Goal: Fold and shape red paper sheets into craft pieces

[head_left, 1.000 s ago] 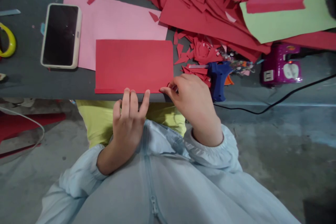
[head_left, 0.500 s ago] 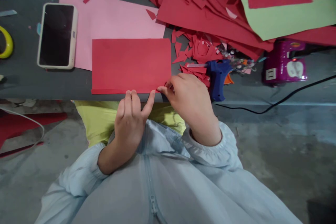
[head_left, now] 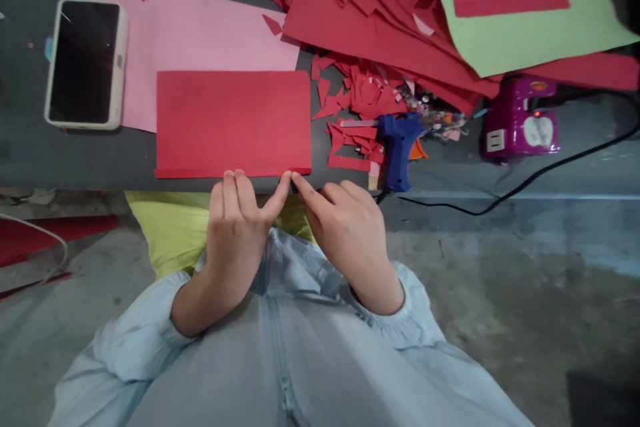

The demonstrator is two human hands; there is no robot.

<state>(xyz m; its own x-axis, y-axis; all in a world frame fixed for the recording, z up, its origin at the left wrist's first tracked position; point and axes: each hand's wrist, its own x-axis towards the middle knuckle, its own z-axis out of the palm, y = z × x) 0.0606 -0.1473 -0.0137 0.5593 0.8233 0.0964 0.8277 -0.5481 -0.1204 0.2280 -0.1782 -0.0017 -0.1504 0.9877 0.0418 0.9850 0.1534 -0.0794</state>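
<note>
A red paper sheet [head_left: 233, 121] lies flat on the dark table [head_left: 75, 153], with a narrow fold along its near edge. My left hand [head_left: 235, 227] rests at that near edge, fingers stretched out and pressing the fold. My right hand [head_left: 345, 230] is just right of it. Its index finger points to the sheet's near right corner and its other fingers are curled. Neither hand holds anything. A pink sheet [head_left: 195, 30] lies under and behind the red one.
A phone [head_left: 86, 61] lies at the left. A blue glue gun [head_left: 397, 147] sits right of the sheet among red scraps [head_left: 365, 97]. Behind are piled red sheets [head_left: 380, 20] and a green sheet [head_left: 525, 30]. A purple device [head_left: 523, 127] and a black cable [head_left: 525, 180] lie at the right.
My right hand has come off the sheet's right corner, moving left and toward me, and now only its fingertip touches. My left hand has barely moved. The view has shifted slightly right.
</note>
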